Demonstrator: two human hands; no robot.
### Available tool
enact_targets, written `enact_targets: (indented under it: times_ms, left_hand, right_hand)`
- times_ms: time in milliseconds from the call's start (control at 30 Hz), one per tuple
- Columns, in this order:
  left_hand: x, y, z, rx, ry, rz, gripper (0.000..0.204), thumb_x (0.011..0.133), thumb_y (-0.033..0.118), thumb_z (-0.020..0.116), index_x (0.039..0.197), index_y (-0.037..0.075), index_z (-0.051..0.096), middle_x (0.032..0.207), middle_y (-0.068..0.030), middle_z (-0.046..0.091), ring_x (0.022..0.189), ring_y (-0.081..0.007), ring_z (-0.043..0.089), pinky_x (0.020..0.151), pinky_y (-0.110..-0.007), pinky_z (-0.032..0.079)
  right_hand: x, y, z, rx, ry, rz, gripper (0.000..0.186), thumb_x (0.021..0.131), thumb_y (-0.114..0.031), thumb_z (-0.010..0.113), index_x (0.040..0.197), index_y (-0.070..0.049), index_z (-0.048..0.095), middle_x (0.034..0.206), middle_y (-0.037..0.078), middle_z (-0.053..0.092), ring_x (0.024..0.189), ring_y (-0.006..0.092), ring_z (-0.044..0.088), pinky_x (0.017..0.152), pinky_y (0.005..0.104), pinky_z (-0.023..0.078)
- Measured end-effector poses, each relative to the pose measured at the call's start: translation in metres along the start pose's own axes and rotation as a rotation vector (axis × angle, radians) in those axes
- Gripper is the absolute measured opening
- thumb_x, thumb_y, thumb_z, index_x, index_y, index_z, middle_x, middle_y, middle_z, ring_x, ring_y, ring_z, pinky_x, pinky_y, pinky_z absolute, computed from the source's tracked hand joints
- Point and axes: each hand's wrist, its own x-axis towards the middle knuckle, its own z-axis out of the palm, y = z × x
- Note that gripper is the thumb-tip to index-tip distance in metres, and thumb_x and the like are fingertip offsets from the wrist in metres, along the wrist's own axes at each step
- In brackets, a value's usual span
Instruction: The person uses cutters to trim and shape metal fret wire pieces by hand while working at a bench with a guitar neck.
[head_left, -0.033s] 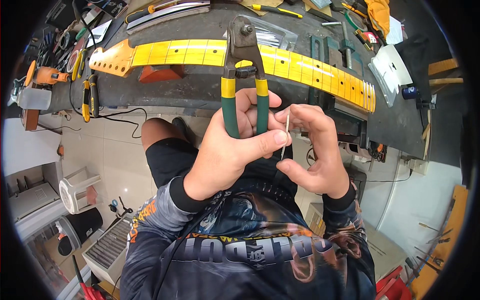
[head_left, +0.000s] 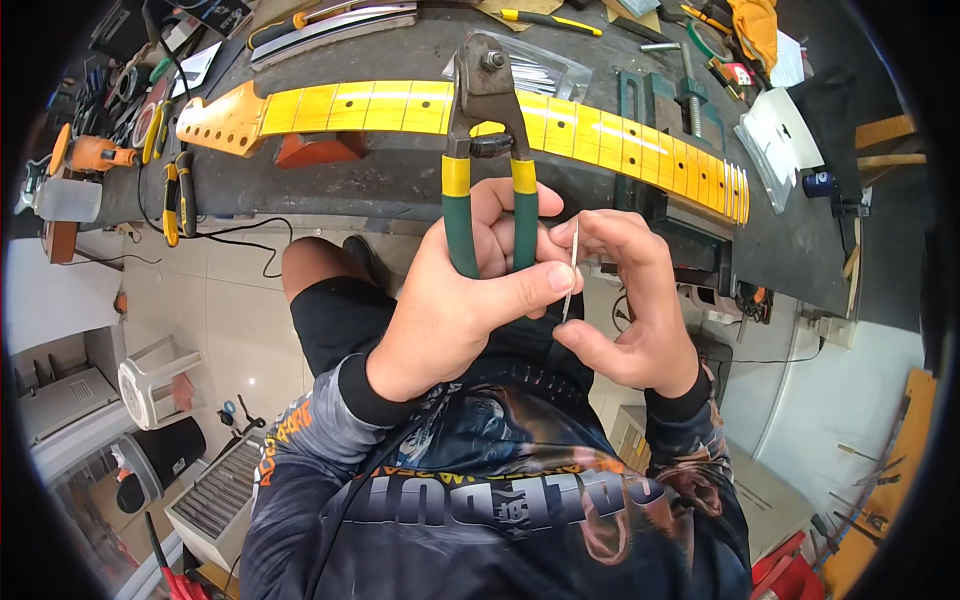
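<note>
My left hand (head_left: 455, 300) is closed around a pair of cutters (head_left: 487, 90) with green and yellow handles, whose jaws point away from me. Its thumb also presses against a short, thin piece of fret wire (head_left: 573, 262). My right hand (head_left: 640, 300) curls about the same wire, fingertips at its far end and thumb by its near end. Just beyond lies a glossy yellow guitar neck (head_left: 590, 138), headstock to the left, dark dots along the fretboard. A few metal frets show at its right end. The cutter jaws hide part of it.
A red block (head_left: 318, 148) sits beneath the neck, and a green vise (head_left: 655, 105) stands at the right. Yellow-and-black pliers (head_left: 180, 195) lie at the bench's left edge. Behind the neck is a clear tray (head_left: 535, 75) of thin metal pieces. A white stool (head_left: 150, 385) is lower left.
</note>
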Motion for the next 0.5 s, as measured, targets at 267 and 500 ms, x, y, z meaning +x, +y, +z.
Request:
enact_targets:
  times_ms: [267, 500]
  left_hand:
    - [0.015, -0.008, 0.015, -0.059, -0.080, -0.056, 0.060, 0.097, 0.003, 0.085, 0.148, 0.000, 0.052, 0.102, -0.0101, 0.075, 0.094, -0.0179, 0.076, 0.073, -0.027, 0.057]
    - [0.035, -0.014, 0.031, -0.085, -0.196, -0.137, 0.061, 0.099, 0.004, 0.084, 0.150, 0.005, 0.052, 0.108, -0.0136, 0.076, 0.091, -0.0147, 0.071, 0.077, -0.027, 0.055]
  right_hand:
    - [-0.006, -0.003, -0.021, -0.067, 0.057, -0.004, 0.086, 0.082, -0.014, 0.096, 0.157, -0.004, 0.055, 0.142, 0.016, 0.068, 0.128, 0.0341, 0.066, 0.106, 0.0455, 0.055]
    - [-0.004, -0.023, -0.069, -0.268, 0.026, 0.028, 0.078, 0.078, -0.022, 0.097, 0.146, -0.003, 0.063, 0.137, 0.017, 0.070, 0.123, 0.0384, 0.069, 0.109, 0.0488, 0.054]
